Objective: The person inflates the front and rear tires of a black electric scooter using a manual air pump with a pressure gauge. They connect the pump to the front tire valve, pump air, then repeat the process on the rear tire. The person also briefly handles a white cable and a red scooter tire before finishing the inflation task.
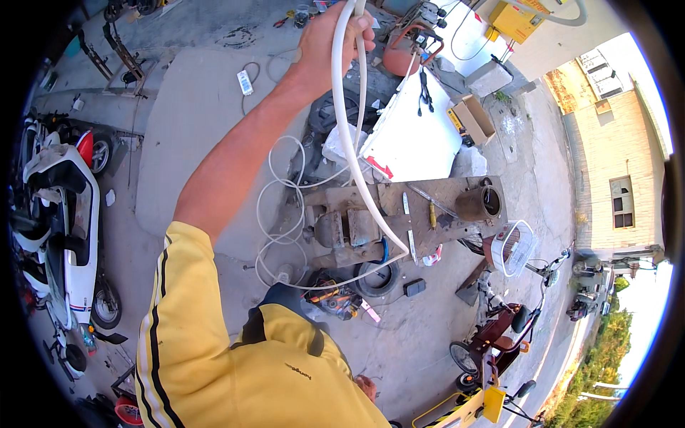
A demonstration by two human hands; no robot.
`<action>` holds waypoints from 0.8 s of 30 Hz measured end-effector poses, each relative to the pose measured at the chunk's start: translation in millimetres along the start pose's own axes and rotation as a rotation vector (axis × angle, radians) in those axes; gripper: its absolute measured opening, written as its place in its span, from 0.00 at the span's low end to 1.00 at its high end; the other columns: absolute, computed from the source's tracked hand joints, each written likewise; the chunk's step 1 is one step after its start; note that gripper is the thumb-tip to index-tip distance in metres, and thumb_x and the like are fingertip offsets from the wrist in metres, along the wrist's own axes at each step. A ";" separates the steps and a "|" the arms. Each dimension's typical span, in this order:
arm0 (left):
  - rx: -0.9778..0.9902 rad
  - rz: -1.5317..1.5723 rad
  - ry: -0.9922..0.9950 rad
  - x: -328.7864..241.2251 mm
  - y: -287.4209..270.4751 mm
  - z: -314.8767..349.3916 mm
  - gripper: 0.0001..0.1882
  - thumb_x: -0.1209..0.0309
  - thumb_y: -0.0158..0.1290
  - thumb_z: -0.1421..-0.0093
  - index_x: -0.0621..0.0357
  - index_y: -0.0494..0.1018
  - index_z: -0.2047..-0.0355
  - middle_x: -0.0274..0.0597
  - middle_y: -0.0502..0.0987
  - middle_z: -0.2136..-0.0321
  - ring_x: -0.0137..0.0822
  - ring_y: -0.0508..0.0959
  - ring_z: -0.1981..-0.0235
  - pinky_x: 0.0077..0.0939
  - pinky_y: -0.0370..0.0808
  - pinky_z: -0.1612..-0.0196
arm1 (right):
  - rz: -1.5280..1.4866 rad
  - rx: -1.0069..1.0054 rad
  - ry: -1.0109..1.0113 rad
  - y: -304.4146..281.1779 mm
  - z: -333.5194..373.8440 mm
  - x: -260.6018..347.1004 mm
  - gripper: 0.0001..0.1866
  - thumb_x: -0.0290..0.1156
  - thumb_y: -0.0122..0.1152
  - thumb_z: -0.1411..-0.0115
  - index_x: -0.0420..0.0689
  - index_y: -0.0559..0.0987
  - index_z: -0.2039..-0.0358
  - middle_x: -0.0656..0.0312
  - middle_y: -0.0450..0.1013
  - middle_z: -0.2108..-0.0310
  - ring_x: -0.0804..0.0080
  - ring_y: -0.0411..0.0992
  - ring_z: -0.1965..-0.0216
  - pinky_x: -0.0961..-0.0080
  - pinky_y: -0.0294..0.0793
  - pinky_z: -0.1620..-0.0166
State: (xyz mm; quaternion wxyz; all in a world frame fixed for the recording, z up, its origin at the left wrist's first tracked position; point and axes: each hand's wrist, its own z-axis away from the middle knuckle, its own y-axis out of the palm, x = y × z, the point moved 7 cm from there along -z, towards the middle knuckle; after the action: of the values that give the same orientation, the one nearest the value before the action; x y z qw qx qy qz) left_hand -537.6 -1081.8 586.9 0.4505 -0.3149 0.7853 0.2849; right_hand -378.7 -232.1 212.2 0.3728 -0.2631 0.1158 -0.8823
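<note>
My left arm, in a yellow sleeve, reaches up to the top edge of the head view. There my left hand (325, 44) is closed around a white flexible hose (344, 114), with a second length of it hanging beside the first. The hose arcs down to a sharp bend over the workbench (457, 187), then runs left into loose loops on the floor. A rusty vise (349, 228) stands on the bench, left of that bend. Low beside my torso, a small part of my right hand (367, 387) shows; its fingers are not clear.
On the bench lie a yellow-handled screwdriver (432, 214) and a rusty metal cylinder (479, 204). A tyre (376, 280) and a tool tray (334, 298) sit below. An orange air compressor (402, 55) stands beyond, a white scooter (80, 235) left, a dark red tricycle (499, 329) right.
</note>
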 end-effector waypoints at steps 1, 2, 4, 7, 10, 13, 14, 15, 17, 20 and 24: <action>-0.011 0.094 -0.010 -16.1 -0.6 -8.3 0.12 0.63 0.45 0.25 0.58 0.71 0.53 0.38 0.76 0.63 0.32 0.79 0.60 0.32 0.80 0.52 | -0.044 -0.004 -0.010 0.4 -13.6 -5.3 0.24 0.32 0.58 0.36 0.31 0.73 0.43 0.49 0.80 0.59 0.65 0.80 0.66 0.73 0.79 0.67; -0.022 0.188 -0.019 -35.1 -1.2 -12.6 0.12 0.63 0.44 0.25 0.58 0.71 0.54 0.36 0.75 0.65 0.30 0.78 0.61 0.30 0.79 0.52 | -0.088 -0.006 -0.020 -0.5 -25.1 -9.8 0.25 0.32 0.58 0.36 0.31 0.73 0.42 0.49 0.80 0.59 0.65 0.80 0.66 0.72 0.79 0.67; -0.019 0.143 0.033 -83.0 -0.5 -7.5 0.10 0.66 0.44 0.26 0.58 0.71 0.57 0.37 0.76 0.66 0.31 0.79 0.65 0.28 0.81 0.59 | -0.017 0.046 -0.062 0.6 -37.5 5.0 0.27 0.32 0.60 0.36 0.31 0.71 0.41 0.50 0.79 0.59 0.65 0.80 0.66 0.72 0.79 0.67; -0.032 0.069 0.032 -119.2 -6.2 5.2 0.08 0.68 0.44 0.26 0.58 0.71 0.57 0.38 0.76 0.67 0.30 0.79 0.67 0.28 0.81 0.62 | -0.081 0.042 -0.139 1.2 -59.9 25.5 0.27 0.33 0.60 0.36 0.31 0.71 0.41 0.51 0.79 0.59 0.65 0.79 0.67 0.72 0.79 0.67; -0.021 0.112 0.132 -145.9 -17.5 20.8 0.08 0.68 0.44 0.27 0.58 0.71 0.57 0.38 0.77 0.67 0.31 0.80 0.66 0.29 0.81 0.61 | -0.134 0.100 -0.261 3.8 -90.2 52.4 0.27 0.32 0.61 0.37 0.32 0.71 0.41 0.51 0.79 0.59 0.67 0.79 0.67 0.73 0.78 0.68; -0.067 0.146 0.244 -179.8 -28.5 28.5 0.08 0.68 0.44 0.26 0.57 0.70 0.57 0.38 0.77 0.66 0.32 0.80 0.63 0.30 0.81 0.58 | -0.119 0.105 -0.440 13.9 -99.9 119.4 0.26 0.31 0.61 0.37 0.34 0.71 0.41 0.53 0.78 0.59 0.70 0.78 0.67 0.77 0.76 0.69; -0.081 0.157 0.279 -194.0 -31.9 33.7 0.08 0.68 0.44 0.26 0.57 0.70 0.56 0.38 0.76 0.66 0.32 0.80 0.62 0.31 0.81 0.57 | -0.102 0.105 -0.520 20.5 -94.1 154.8 0.25 0.31 0.61 0.36 0.35 0.71 0.41 0.53 0.78 0.59 0.72 0.78 0.67 0.78 0.75 0.68; -0.093 0.127 0.268 -203.9 -32.0 39.4 0.08 0.67 0.44 0.26 0.58 0.70 0.56 0.39 0.76 0.64 0.32 0.80 0.61 0.32 0.81 0.55 | -0.121 0.138 -0.635 24.3 -88.3 188.6 0.26 0.31 0.61 0.35 0.35 0.69 0.39 0.54 0.78 0.60 0.73 0.77 0.67 0.79 0.75 0.68; -0.076 0.109 0.234 -216.8 -23.6 50.8 0.09 0.67 0.44 0.25 0.58 0.70 0.56 0.39 0.76 0.64 0.32 0.80 0.61 0.32 0.82 0.54 | -0.158 0.206 -0.810 43.5 -51.8 274.6 0.29 0.32 0.62 0.34 0.35 0.66 0.37 0.56 0.78 0.60 0.75 0.75 0.68 0.79 0.75 0.66; -0.060 0.115 0.226 -230.3 -4.3 63.7 0.09 0.66 0.44 0.25 0.59 0.69 0.56 0.38 0.75 0.63 0.33 0.80 0.60 0.32 0.82 0.54 | -0.179 0.314 -1.004 71.5 26.4 399.3 0.32 0.37 0.64 0.34 0.38 0.64 0.34 0.54 0.79 0.58 0.73 0.77 0.64 0.79 0.76 0.63; -0.028 0.119 0.255 -258.6 -5.6 78.0 0.09 0.67 0.45 0.26 0.59 0.70 0.56 0.38 0.75 0.64 0.33 0.80 0.60 0.31 0.82 0.54 | -0.160 0.502 -1.035 145.8 76.6 518.8 0.45 0.36 0.65 0.34 0.42 0.48 0.26 0.52 0.78 0.58 0.73 0.77 0.64 0.75 0.77 0.64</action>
State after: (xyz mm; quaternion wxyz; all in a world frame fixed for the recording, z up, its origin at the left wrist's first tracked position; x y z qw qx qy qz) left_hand -389.8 -966.8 781.6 0.3249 -0.3075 0.8495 0.2797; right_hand -552.2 -706.9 413.8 0.3639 -0.5717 -0.3147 -0.6646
